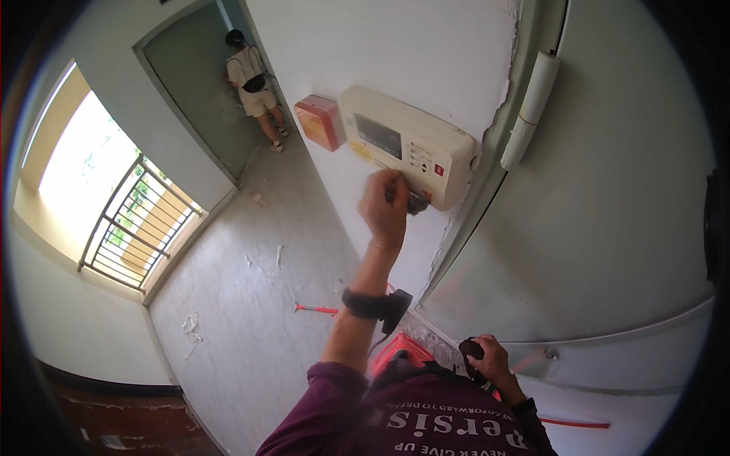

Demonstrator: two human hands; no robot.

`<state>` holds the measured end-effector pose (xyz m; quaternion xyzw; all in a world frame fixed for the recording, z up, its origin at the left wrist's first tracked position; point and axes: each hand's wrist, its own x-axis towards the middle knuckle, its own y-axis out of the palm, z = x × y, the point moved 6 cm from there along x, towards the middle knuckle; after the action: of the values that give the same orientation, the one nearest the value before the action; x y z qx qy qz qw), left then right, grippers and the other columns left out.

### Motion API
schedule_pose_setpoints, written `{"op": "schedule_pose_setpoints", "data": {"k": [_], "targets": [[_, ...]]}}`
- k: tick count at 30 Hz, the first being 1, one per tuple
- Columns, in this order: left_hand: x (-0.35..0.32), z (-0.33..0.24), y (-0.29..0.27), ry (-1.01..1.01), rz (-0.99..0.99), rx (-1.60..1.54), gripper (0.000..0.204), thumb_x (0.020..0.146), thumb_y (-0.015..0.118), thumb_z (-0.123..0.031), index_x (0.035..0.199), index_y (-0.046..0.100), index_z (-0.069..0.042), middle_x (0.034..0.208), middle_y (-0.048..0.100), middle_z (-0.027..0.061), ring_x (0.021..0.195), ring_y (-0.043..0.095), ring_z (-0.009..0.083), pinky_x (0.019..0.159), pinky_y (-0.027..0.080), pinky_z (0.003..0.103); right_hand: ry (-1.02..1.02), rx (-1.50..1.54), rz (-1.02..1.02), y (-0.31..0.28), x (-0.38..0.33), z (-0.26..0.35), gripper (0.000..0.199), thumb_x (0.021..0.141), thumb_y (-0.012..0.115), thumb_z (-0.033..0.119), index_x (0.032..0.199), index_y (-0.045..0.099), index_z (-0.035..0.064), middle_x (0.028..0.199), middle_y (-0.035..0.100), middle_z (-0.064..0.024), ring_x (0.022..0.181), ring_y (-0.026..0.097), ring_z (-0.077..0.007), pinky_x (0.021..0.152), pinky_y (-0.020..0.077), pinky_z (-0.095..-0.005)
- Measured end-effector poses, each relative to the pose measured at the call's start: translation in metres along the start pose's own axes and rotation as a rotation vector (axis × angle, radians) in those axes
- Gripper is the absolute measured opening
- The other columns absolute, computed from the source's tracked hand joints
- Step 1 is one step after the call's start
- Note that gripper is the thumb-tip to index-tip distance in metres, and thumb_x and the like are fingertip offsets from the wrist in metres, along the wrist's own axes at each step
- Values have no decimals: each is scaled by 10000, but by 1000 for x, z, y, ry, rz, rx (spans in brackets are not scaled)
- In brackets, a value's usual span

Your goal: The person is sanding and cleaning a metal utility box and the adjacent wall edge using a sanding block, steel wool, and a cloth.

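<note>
The left hand (384,204) is raised on an outstretched arm, wrist banded with a dark strap, its fingers curled shut around a small dark tool (414,202) pressed against the lower edge of the cream wall panel (407,144). That panel sits just right of and above the hand, beside an orange box (319,121) to its left. The right hand (487,359) hangs low and near, closed on a dark object (471,351) by the grey door (608,228). Far left, another person (255,83) stands facing a doorway.

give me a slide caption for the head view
Left hand holds a dark tool at a cream wall panel's lower edge; right hand grips something dark.
</note>
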<state>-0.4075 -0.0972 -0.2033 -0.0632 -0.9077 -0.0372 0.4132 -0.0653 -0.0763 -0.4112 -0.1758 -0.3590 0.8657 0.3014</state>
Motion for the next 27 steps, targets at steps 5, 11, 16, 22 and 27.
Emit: {"op": "schedule_pose_setpoints", "data": {"k": [5,11,16,22,27], "targets": [[4,2,2,30,-11,-8,141,742,645,37,854,595,-33,731,603,79,607,593,162,590,480,266,-27,-14,-31,0,3,1,412,658,727,196,1031,610,68,1012,584,-126,927,595,-310,790,487,-373],[1,2,2,38,34,27,131,746,641,29,842,578,-33,719,601,80,608,599,162,587,484,272,-71,-34,-75,-4,3,7,379,667,735,171,1013,607,82,957,587,-108,879,605,-301,745,493,-370],[-6,2,2,15,81,-3,156,744,650,25,864,571,-37,747,607,64,610,603,158,585,487,270,-67,-12,-89,-5,2,6,367,667,726,166,1004,609,80,950,585,-108,877,602,-302,747,491,-371],[-14,13,3,-124,69,-125,198,737,662,38,893,569,-41,790,608,57,596,598,132,546,476,248,-34,28,-47,1,0,-6,425,650,730,192,1036,613,58,1041,585,-138,948,592,-318,817,485,-374],[1,3,3,78,49,-21,185,719,668,47,861,580,-34,793,614,79,562,592,153,532,480,254,-15,-16,-34,5,4,-2,408,637,739,193,1010,616,83,982,591,-120,903,603,-310,780,493,-379]]}}
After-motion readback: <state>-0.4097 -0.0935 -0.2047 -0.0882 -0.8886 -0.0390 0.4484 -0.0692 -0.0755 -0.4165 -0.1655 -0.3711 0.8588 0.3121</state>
